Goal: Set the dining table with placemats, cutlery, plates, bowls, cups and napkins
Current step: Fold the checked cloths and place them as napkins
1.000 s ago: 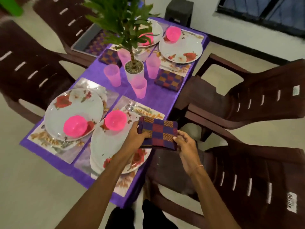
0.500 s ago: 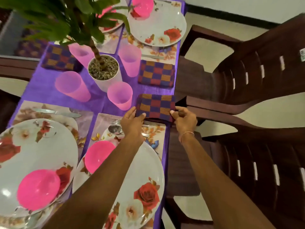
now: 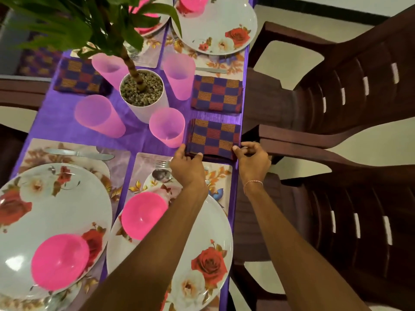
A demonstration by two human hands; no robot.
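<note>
A folded checked napkin [image 3: 213, 138] in purple, red and orange lies flat on the purple tablecloth [image 3: 56, 122], at the table's right edge, just beyond the near right placemat [image 3: 221, 176]. My left hand [image 3: 188, 168] pinches its near left corner, and my right hand [image 3: 254, 160] pinches the near right corner with curled fingers. A white rose plate [image 3: 202, 254] with a pink bowl [image 3: 143, 214] sits on that placemat. A spoon [image 3: 160, 175] and a fork [image 3: 161, 163] lie partly under my left hand. A pink cup [image 3: 167, 129] stands left of the napkin.
A second checked napkin [image 3: 216, 94] lies just beyond the held one, a third [image 3: 78, 78] at far left. A potted plant [image 3: 141, 93] stands in the middle among several pink cups. Another plate [image 3: 51, 221] with bowl and knife [image 3: 80, 153] is at near left. Brown chairs [image 3: 336, 221] crowd the right side.
The napkin went from held in the air near the table's edge, forward over the placemat, down onto the cloth next to the pink cup. My view moved closer over the table.
</note>
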